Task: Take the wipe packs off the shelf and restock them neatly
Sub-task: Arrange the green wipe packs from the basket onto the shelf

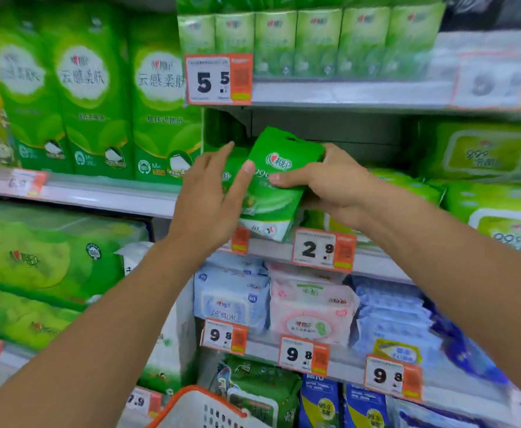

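The shelf carrying the 2.9 price tag is the landmark here. To its upper left stand tall tissue bags; to the right of the tag lie bulky lidded wipe packs, crowding the slot. Just above the tag, the green wipe pack is tilted, probably being taken out or squared up. The right hand grips its right edge with fingers curled round it; the left hand, fingers straight, steadies its left face. A white basket sits well below.

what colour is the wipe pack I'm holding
The wipe pack is bright green, white at its bottom end; head view.
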A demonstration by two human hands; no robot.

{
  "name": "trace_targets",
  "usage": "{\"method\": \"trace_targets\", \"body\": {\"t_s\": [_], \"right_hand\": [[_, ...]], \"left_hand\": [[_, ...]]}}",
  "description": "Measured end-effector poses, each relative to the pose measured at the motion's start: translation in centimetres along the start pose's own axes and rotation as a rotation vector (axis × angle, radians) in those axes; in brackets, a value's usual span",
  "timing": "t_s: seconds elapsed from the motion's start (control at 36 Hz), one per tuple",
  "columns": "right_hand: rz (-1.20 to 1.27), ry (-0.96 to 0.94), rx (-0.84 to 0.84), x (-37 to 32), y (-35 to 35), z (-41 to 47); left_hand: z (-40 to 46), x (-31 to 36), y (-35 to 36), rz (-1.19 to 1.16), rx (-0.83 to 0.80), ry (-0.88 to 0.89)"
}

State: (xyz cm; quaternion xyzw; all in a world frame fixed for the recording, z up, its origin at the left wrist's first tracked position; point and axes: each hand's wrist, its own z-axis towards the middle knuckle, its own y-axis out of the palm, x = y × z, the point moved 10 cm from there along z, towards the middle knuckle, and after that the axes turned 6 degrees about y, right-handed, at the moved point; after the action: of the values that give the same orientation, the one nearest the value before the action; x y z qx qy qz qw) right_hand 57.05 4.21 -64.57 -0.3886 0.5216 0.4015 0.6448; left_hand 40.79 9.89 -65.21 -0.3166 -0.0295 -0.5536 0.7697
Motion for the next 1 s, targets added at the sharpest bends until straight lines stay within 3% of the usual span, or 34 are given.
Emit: {"method": "trace_targets", "body": {"t_s": [0.14, 0.25, 0.33, 0.44, 0.53, 0.64, 0.78, 0.86, 1.0], "right_hand": [[-0.129, 0.105, 0.213, -1.2, -1.5, 6.2], [-0.284, 0.226, 0.226, 1.6, -1.9, 12.6], [-0.402, 0.348, 0.188, 3.4, -1.1, 15.6], [-0.556, 0.375, 0.249, 2.8, -1.3, 17.8], [-0.937, 0.352, 0.217, 1.4, -2.4, 18.8], [-1.418, 0.163, 0.103, -0.2, -3.7, 20.4], [-1.662, 0.115, 0.029, 0.9, -2.4, 21.3], [-1.709, 0.225, 0.102, 2.3, -2.4, 22.8], [-1.508, 0.234, 0.248, 2.6, -4.0, 24.0]], "left_hand": [[-0.5, -5.6, 3.1, 0.145, -0.184, -0.008], [-0.2, -6.2, 5.1, 0.228, -0.298, 0.056], [0.0, -6.6, 4.7, 0.274, -0.274, 0.098], [0.6, -7.7, 3.5, 0.212, -0.214, 0.092], [1.1, -7.9, 3.6, 0.229, -0.212, 0.121], [1.6, -7.7, 3.9, 0.232, -0.227, 0.162], [1.8, -8.0, 4.9, 0.194, -0.313, 0.188], [1.8, -8.1, 4.9, 0.167, -0.294, 0.196], [1.7, -8.2, 4.8, 0.219, -0.243, 0.25]]}}
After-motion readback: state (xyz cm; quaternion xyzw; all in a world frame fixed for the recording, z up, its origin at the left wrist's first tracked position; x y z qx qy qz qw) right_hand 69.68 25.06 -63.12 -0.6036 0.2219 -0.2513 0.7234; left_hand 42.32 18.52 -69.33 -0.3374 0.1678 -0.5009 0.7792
